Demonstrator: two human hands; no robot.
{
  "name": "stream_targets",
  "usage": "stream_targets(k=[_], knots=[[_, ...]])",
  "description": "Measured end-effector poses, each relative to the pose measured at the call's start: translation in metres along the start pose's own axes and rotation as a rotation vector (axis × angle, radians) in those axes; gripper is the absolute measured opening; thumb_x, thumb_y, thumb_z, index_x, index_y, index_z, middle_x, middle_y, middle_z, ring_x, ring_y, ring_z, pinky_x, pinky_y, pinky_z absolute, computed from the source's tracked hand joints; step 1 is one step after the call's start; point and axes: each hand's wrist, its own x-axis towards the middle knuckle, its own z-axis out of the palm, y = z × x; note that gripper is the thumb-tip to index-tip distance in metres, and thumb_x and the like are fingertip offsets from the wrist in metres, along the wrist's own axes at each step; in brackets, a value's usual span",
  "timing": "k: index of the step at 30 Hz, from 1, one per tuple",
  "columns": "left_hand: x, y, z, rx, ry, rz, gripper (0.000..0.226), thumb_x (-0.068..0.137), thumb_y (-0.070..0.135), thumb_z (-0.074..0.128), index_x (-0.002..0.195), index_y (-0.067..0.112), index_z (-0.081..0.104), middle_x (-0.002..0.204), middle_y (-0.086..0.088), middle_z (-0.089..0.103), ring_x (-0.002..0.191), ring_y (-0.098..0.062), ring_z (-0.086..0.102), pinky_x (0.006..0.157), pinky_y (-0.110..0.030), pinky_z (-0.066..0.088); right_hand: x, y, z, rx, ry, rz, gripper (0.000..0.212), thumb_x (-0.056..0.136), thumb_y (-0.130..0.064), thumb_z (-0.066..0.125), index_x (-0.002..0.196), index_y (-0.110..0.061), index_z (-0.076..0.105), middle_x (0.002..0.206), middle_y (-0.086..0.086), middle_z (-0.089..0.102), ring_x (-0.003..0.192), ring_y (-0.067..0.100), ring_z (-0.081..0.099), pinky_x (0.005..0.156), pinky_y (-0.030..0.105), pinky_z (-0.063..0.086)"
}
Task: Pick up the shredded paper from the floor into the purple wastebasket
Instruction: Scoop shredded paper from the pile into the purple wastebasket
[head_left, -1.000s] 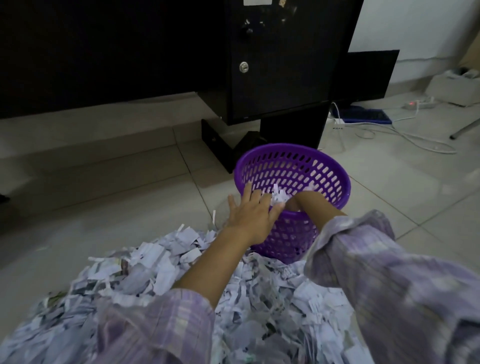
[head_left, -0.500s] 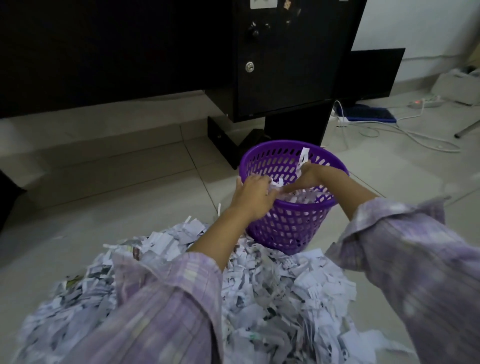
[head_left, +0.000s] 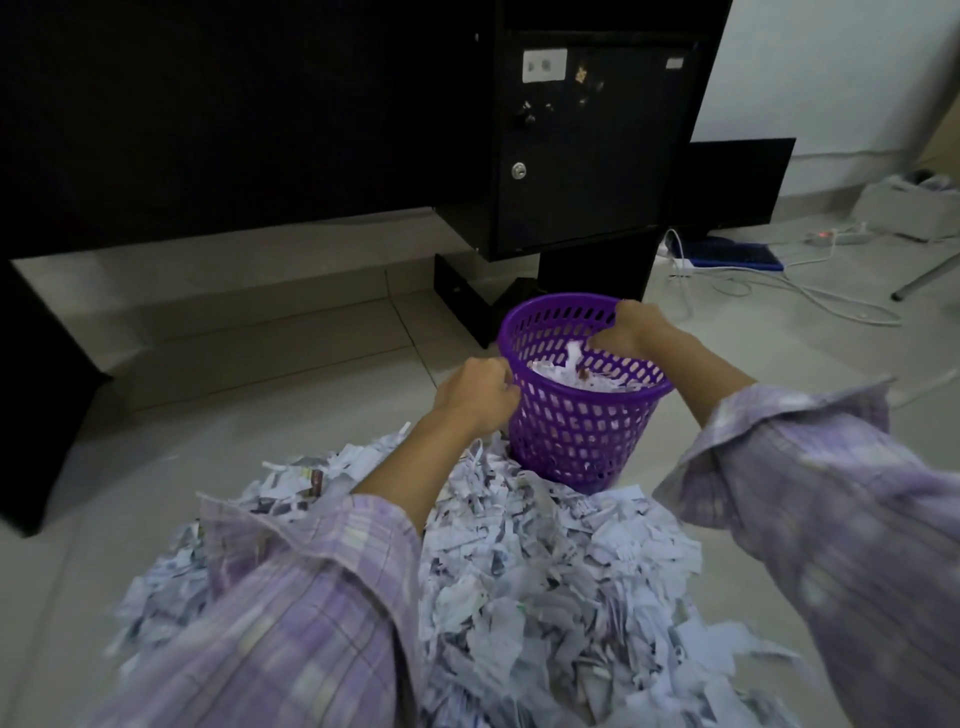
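Both hands on the purple wastebasket (head_left: 582, 415), one each side of the rim. Left hand (head_left: 475, 397) sits at the near-left edge, fingers curled at the rim; looks like it grips the rim, though the exact hold is partly hidden. Right hand (head_left: 631, 330) is hooked over the far-right rim, fingers curled over it, thumb down inside. Likely reason for the two-sided hold: to steady or reposition the basket, maybe shake the load down. Between the two grips, inside the basket, a layer of shreds lies partway up, well below the rim. The shredded paper (head_left: 545, 571) pile is mostly on the floor (head_left: 260, 395), spread from the basket's base back toward the person, under both forearms. Task early, most paper not collected. Behind the basket, a dark cabinet (head_left: 587, 156); cables (head_left: 779, 291) off past the right hand.
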Motion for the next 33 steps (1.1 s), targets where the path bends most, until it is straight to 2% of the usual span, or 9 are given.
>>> stream_targets(k=[2,6,9,14,18,24,26,29,33], knots=[[-0.009,-0.002,-0.002,0.007,0.000,0.006,0.027,0.094,0.021,0.046,0.114,0.009,0.060,0.116,-0.010,0.063,0.104,-0.027,0.059,0.087,-0.036,0.050,-0.011,-0.004,-0.001,-0.074,-0.002,-0.065,0.034,0.095,-0.028,0.054,0.114,-0.003,0.065,0.109,0.012,0.065,0.100,0.029,0.060,0.078,0.032,0.045],[-0.030,-0.006,0.000,0.020,-0.018,0.008,0.029,0.094,0.022,0.046,0.117,0.008,0.059,0.120,-0.010,0.060,0.108,-0.028,0.057,0.086,-0.034,0.047,-0.037,-0.012,0.006,-0.140,-0.007,-0.186,0.032,0.096,-0.019,0.046,0.107,-0.003,0.071,0.117,0.011,0.067,0.113,0.030,0.059,0.102,0.042,0.042],[-0.052,-0.015,0.012,0.024,-0.037,0.011,0.030,0.094,0.023,0.048,0.118,0.009,0.058,0.121,-0.010,0.060,0.108,-0.029,0.056,0.085,-0.034,0.046,-0.060,-0.012,0.028,-0.024,-0.044,-0.203,0.031,0.092,-0.013,0.046,0.103,0.002,0.071,0.112,0.016,0.069,0.108,0.032,0.061,0.103,0.043,0.043],[-0.096,-0.059,0.053,0.034,-0.174,-0.052,0.036,0.093,0.027,0.055,0.125,0.010,0.053,0.133,-0.013,0.052,0.118,-0.030,0.053,0.095,-0.037,0.046,-0.127,-0.015,0.084,0.192,-0.230,-0.253,0.021,0.090,-0.021,0.062,0.104,-0.008,0.072,0.110,0.001,0.069,0.105,0.014,0.059,0.091,0.020,0.042],[-0.134,-0.095,0.083,0.039,-0.298,-0.133,0.046,0.093,0.030,0.056,0.133,0.010,0.045,0.139,-0.013,0.044,0.125,-0.029,0.046,0.097,-0.033,0.042,-0.162,-0.010,0.149,0.152,-0.477,-0.236,0.069,0.079,-0.050,0.071,0.137,-0.019,0.046,0.145,0.002,0.042,0.129,0.022,0.045,0.100,0.030,0.039],[-0.172,-0.128,0.103,-0.140,-0.315,-0.189,0.045,0.092,0.020,0.059,0.134,0.006,0.047,0.138,-0.015,0.049,0.125,-0.027,0.048,0.096,-0.028,0.040,-0.195,-0.009,0.237,0.182,-0.641,-0.192,0.115,0.068,-0.056,0.077,0.153,-0.034,0.002,0.161,0.008,-0.001,0.148,0.028,0.005,0.117,0.040,0.019],[-0.178,-0.131,0.105,-0.186,-0.301,-0.192,0.041,0.093,0.015,0.057,0.132,0.005,0.048,0.137,-0.015,0.050,0.123,-0.025,0.050,0.089,-0.022,0.039,-0.204,-0.012,0.259,0.230,-0.579,-0.194,0.105,0.071,-0.050,0.078,0.153,-0.031,0.014,0.159,0.013,0.008,0.146,0.028,0.017,0.114,0.036,0.026],[-0.181,-0.130,0.105,-0.301,-0.282,-0.238,0.035,0.095,0.012,0.054,0.129,0.005,0.050,0.132,-0.016,0.054,0.107,-0.020,0.054,0.082,-0.020,0.041,-0.206,-0.011,0.274,0.271,-0.366,-0.271,0.053,0.078,-0.029,0.076,0.125,-0.011,0.059,0.126,0.014,0.059,0.116,0.026,0.056,0.087,0.024,0.043],[-0.184,-0.122,0.095,-0.423,-0.262,-0.228,0.060,0.091,0.033,0.061,0.143,0.013,0.037,0.147,-0.005,0.041,0.131,-0.019,0.043,0.095,-0.022,0.035,-0.194,-0.011,0.250,0.467,-0.274,-0.260,0.016,0.083,-0.011,0.070,0.098,-0.008,0.072,0.097,0.005,0.070,0.087,0.017,0.064,0.068,0.014,0.044]])
